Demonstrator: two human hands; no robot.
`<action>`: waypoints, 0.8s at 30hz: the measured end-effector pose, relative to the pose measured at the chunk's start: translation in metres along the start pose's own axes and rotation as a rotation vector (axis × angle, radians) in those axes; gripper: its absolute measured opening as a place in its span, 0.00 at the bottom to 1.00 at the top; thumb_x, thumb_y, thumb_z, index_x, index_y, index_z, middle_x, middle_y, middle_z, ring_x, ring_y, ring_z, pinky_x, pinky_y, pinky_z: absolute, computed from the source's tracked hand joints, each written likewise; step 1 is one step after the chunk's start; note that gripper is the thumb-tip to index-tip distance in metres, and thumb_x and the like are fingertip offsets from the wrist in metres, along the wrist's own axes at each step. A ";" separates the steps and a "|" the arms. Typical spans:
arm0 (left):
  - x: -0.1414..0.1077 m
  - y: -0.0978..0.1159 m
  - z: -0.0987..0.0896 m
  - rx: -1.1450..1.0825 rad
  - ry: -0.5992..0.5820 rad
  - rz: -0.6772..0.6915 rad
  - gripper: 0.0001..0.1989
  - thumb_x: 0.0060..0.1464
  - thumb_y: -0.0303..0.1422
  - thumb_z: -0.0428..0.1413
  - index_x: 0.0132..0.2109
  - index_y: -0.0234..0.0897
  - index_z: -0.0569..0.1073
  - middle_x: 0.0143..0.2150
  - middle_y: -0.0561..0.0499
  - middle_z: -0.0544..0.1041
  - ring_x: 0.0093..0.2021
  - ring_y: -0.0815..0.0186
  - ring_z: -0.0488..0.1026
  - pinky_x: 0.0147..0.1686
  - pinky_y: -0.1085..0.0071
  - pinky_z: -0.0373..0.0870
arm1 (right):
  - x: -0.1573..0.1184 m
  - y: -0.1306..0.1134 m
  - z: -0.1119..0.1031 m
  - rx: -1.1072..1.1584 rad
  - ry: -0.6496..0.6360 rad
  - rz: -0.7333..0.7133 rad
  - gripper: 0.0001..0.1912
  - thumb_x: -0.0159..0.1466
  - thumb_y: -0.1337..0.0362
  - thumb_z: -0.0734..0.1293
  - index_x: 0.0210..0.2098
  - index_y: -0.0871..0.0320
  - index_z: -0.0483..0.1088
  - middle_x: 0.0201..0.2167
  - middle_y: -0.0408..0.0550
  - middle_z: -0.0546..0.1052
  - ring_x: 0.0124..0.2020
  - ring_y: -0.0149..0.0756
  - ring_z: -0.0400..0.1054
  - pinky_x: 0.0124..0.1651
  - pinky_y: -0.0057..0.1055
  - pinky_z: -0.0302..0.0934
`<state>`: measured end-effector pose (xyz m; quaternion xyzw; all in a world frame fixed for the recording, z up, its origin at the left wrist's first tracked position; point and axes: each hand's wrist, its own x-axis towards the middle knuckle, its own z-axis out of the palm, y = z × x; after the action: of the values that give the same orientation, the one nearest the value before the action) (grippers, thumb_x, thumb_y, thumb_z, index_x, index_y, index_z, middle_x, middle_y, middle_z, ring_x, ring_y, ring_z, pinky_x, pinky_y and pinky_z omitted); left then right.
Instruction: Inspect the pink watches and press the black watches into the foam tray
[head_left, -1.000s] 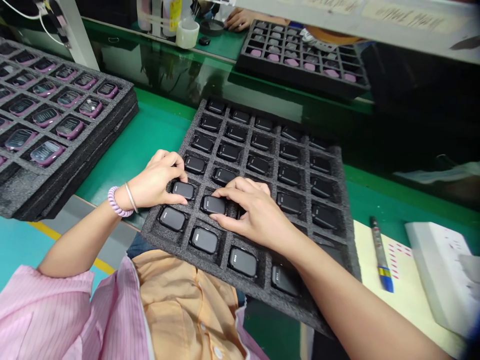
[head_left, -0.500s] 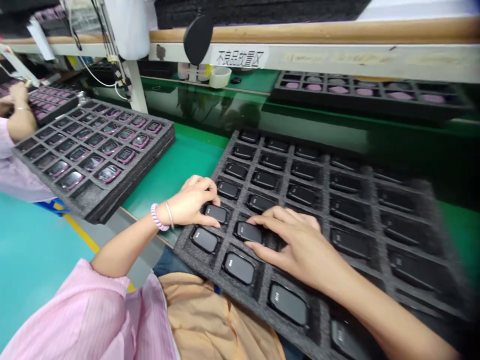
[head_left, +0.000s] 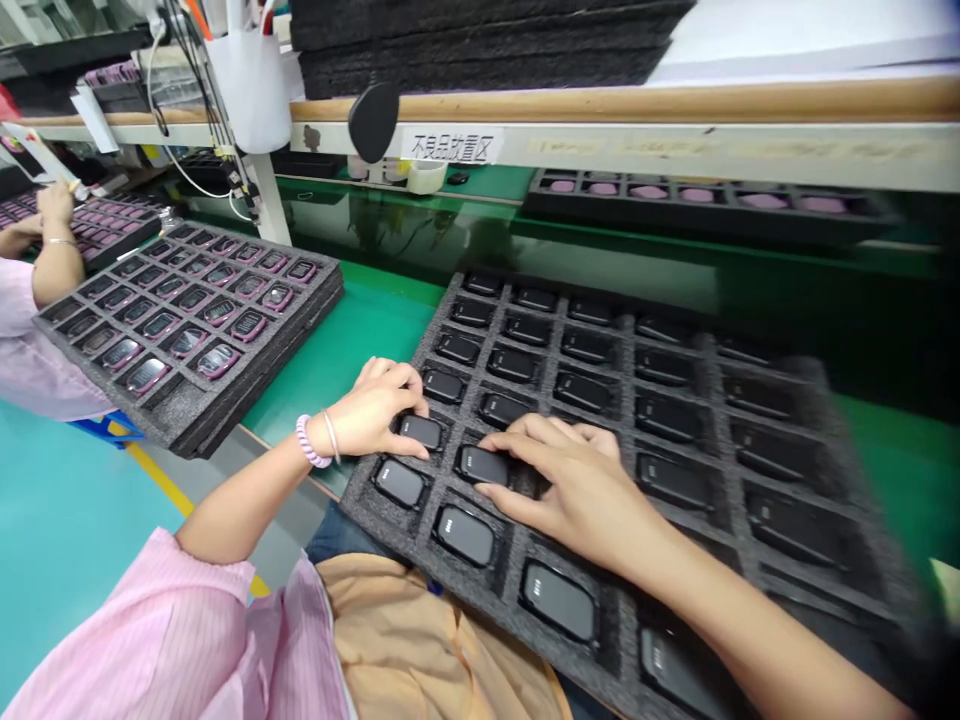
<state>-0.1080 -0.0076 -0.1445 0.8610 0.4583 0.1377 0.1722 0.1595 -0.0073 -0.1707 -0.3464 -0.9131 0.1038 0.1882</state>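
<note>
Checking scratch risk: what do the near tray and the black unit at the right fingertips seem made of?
Near tray: likely foam, matte; grainy, speckled dark grey.
Black unit: face probably glass or plastic, smooth with faint sheen; frame material unclear.

Pink striped sleeve, coiled lilac wristband, silver bangle

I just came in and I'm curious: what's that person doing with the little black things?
A person is working at a dark tray of black devices. The left hand pinches one device, the right hand its neighbour; I can't tell if either is lifted. Others lie in the tray. To the left sits a second tray with purple-edged devices, and beyond it is a co-worker's hand.
</note>
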 end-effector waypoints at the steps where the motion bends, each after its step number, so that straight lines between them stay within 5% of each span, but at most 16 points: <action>1: 0.000 0.000 -0.001 0.002 -0.001 -0.003 0.22 0.47 0.46 0.70 0.42 0.36 0.76 0.50 0.44 0.71 0.51 0.54 0.63 0.60 0.53 0.56 | 0.001 -0.002 -0.003 -0.003 -0.017 0.008 0.13 0.62 0.56 0.70 0.44 0.54 0.73 0.39 0.48 0.74 0.40 0.44 0.69 0.44 0.41 0.51; 7: 0.000 0.002 -0.004 0.032 -0.011 -0.023 0.20 0.48 0.44 0.69 0.43 0.37 0.76 0.49 0.46 0.70 0.54 0.53 0.63 0.64 0.40 0.47 | 0.009 -0.014 -0.018 0.009 -0.142 0.098 0.15 0.60 0.60 0.74 0.45 0.56 0.74 0.39 0.48 0.73 0.44 0.45 0.68 0.47 0.41 0.50; 14: 0.006 0.011 -0.023 0.250 -0.099 -0.040 0.20 0.49 0.44 0.69 0.43 0.38 0.76 0.47 0.46 0.71 0.53 0.50 0.64 0.60 0.24 0.38 | 0.010 -0.017 -0.037 0.066 -0.146 0.155 0.21 0.60 0.58 0.77 0.51 0.55 0.74 0.44 0.50 0.72 0.49 0.46 0.67 0.52 0.44 0.52; 16: 0.012 0.024 -0.033 0.335 -0.091 -0.015 0.20 0.51 0.45 0.67 0.46 0.38 0.75 0.47 0.46 0.72 0.52 0.50 0.65 0.58 0.21 0.35 | 0.002 -0.009 -0.054 0.100 -0.081 0.174 0.25 0.63 0.58 0.75 0.56 0.56 0.70 0.47 0.53 0.71 0.49 0.45 0.68 0.53 0.45 0.54; 19: 0.027 0.058 -0.037 0.379 -0.042 0.078 0.18 0.56 0.43 0.65 0.49 0.39 0.75 0.47 0.46 0.73 0.52 0.51 0.67 0.59 0.22 0.34 | -0.022 0.005 -0.083 0.128 0.025 0.235 0.17 0.67 0.61 0.69 0.54 0.58 0.70 0.48 0.53 0.71 0.41 0.40 0.69 0.50 0.41 0.60; 24: 0.057 0.115 -0.006 0.376 -0.170 0.254 0.18 0.55 0.40 0.65 0.48 0.35 0.77 0.50 0.42 0.73 0.54 0.49 0.67 0.64 0.29 0.42 | -0.070 0.014 -0.099 -0.021 -0.136 0.242 0.07 0.66 0.65 0.69 0.44 0.56 0.73 0.42 0.50 0.73 0.44 0.45 0.71 0.45 0.40 0.62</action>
<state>0.0059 -0.0191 -0.0858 0.9371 0.3479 -0.0027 0.0281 0.2570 -0.0384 -0.1042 -0.4483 -0.8763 0.1395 0.1084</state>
